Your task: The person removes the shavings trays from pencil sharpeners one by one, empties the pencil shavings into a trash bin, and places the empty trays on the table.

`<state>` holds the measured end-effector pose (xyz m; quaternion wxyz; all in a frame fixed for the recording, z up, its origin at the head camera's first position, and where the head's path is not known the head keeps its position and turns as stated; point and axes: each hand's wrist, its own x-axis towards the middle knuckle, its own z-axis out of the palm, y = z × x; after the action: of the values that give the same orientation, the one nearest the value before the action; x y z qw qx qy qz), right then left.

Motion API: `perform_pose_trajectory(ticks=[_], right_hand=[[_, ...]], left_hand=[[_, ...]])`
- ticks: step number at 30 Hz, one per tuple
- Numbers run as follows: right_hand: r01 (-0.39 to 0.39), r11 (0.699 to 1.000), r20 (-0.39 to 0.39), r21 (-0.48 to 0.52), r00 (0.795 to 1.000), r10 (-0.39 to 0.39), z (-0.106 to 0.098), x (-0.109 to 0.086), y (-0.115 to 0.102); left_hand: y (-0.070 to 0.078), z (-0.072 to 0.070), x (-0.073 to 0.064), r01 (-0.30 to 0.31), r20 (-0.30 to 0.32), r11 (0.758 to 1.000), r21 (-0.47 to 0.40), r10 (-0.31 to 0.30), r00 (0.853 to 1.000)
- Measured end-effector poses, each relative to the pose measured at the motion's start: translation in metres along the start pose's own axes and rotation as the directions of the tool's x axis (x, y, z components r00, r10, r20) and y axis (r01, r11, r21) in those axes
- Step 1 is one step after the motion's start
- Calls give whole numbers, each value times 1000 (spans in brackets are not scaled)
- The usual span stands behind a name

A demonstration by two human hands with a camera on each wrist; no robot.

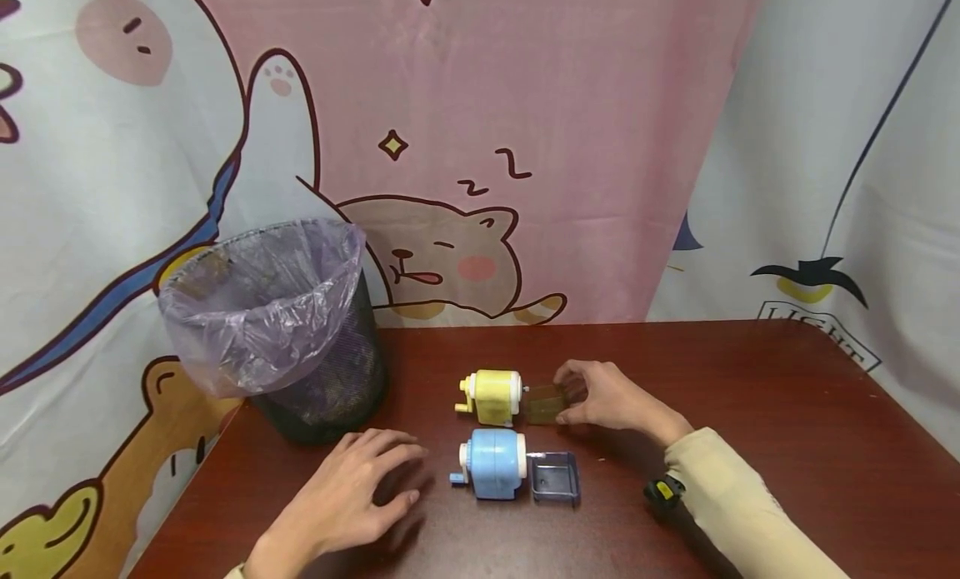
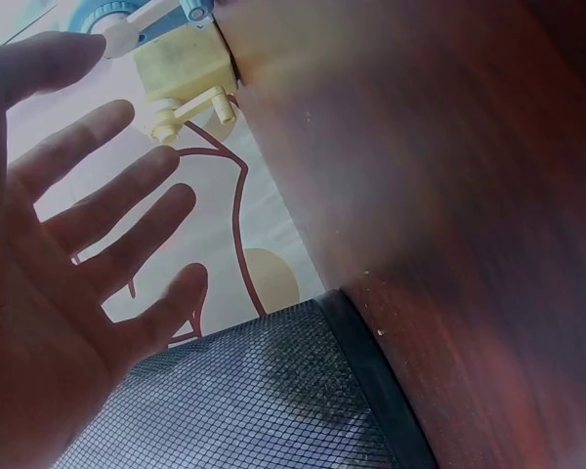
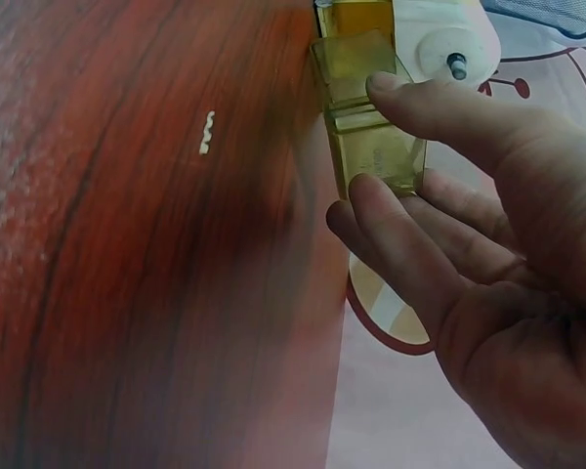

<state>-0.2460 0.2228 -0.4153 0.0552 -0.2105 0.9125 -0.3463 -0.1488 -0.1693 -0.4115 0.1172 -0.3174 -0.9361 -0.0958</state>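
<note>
A yellow crank pencil sharpener [image 1: 495, 397] stands behind a blue crank pencil sharpener [image 1: 495, 464] on the table. The yellow one's see-through shavings drawer [image 1: 545, 406] is out at its right end. My right hand [image 1: 606, 396] holds this drawer, the thumb [image 3: 410, 98] over one side and the fingertips [image 3: 371, 195] around its outer end. Beside the blue sharpener lies its dark see-through drawer [image 1: 555, 477], also out. My left hand [image 1: 360, 487] hovers left of the blue sharpener's crank, fingers spread and holding nothing; its palm shows in the left wrist view.
A black mesh bin [image 1: 341, 387] lined with a purple plastic bag [image 1: 277, 337] stands at the table's back left. A small pale twisted scrap [image 3: 207, 133] lies on the reddish-brown table [image 1: 750, 396]. A cartoon-printed curtain [image 1: 585, 146] hangs behind the table.
</note>
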Motion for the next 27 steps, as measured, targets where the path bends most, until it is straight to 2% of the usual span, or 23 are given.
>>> perform_pose_trajectory(ticks=[3,19,27], right_hand=[[0,1000,5,-3,1000,0,1,0,-1],[-23,999,8,-48,1000,23,4,-3,-2],[-19,1000,18,-25,1000,19,2,-6,-1]], left_hand=[[0,0,0,-12,-19,1000,9,12,1000],[-1,-1,-3,-8,-18,1000,19,8,1000],[0,-1,-4,18,15,1000,-3,-18,1000]])
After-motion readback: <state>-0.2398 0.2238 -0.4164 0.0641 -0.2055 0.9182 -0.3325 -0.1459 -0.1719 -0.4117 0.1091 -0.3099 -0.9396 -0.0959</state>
